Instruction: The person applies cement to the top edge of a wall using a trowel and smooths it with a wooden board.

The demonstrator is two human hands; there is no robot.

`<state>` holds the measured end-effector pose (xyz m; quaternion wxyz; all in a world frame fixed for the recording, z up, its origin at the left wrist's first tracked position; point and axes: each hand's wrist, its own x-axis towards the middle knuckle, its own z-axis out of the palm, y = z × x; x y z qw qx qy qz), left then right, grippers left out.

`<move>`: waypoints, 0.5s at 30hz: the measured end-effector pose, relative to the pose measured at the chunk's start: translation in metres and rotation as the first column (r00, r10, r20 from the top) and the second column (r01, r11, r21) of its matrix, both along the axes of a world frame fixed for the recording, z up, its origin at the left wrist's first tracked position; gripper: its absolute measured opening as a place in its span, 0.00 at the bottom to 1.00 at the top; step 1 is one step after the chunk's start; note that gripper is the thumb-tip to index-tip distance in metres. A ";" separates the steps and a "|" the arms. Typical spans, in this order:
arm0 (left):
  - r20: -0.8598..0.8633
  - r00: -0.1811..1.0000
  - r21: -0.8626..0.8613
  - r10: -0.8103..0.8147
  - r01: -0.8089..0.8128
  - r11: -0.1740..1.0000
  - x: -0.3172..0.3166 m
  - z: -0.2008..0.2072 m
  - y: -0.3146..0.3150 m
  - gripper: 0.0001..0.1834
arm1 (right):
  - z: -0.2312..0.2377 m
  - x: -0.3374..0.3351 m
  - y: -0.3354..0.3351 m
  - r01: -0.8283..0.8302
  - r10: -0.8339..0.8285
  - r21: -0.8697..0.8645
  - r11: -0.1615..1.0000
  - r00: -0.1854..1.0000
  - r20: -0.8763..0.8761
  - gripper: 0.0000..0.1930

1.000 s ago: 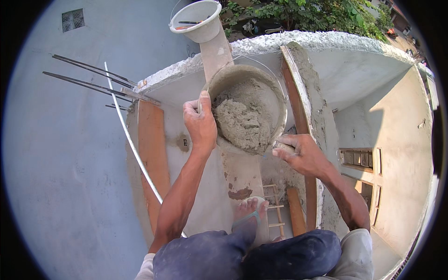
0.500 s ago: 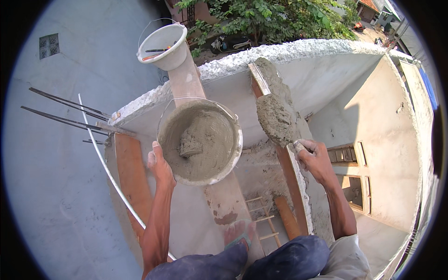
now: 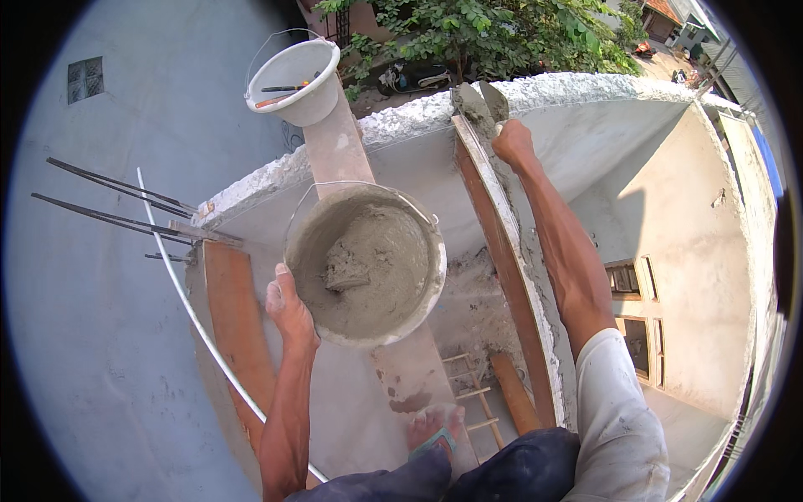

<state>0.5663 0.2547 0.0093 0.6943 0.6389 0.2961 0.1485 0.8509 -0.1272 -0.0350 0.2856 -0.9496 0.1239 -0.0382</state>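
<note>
My left hand (image 3: 289, 308) is closed on the left rim of a bucket (image 3: 438, 280). Grey wet mortar (image 3: 389, 259) fills much of it, with a scooped hollow and a lump on the left. Out at the far end of the narrow wall top, my right hand (image 3: 514, 142) grips a trowel (image 3: 495, 102) by its handle. The trowel's blade is tilted up beside some mortar (image 3: 473, 109) at that end. A board (image 3: 502, 276) with a pale, mortar-crusted upper edge runs along the left side of this wall top.
A white bucket (image 3: 311, 100) with tools inside stands on the far end of a plank (image 3: 335, 151). My foot (image 3: 435, 427) is on the plank's near part. Below lies a wooden ladder (image 3: 473, 391). Dark steel bars (image 3: 117, 180) and a white pipe (image 3: 188, 305) are at left.
My right hand has swung with the trowel from the near part of the wall top to its far end. The thick mortar heap there is spread away. My left hand stays on the bucket.
</note>
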 end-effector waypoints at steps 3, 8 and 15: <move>-0.016 0.999 0.063 0.037 -0.036 0.997 0.003 -0.011 -0.005 0.23 | -0.017 -0.055 -0.023 -0.052 0.044 0.189 0.981 0.998 0.048 0.15; -0.012 0.999 0.132 0.046 -0.044 0.990 0.005 0.005 -0.011 0.23 | 0.069 -0.195 0.000 -0.180 0.157 0.555 0.812 0.984 0.089 0.19; 0.072 0.997 0.058 0.038 -0.042 0.997 0.005 0.000 -0.009 0.24 | 0.125 -0.264 0.043 -0.631 0.643 -0.133 0.764 0.727 0.243 0.17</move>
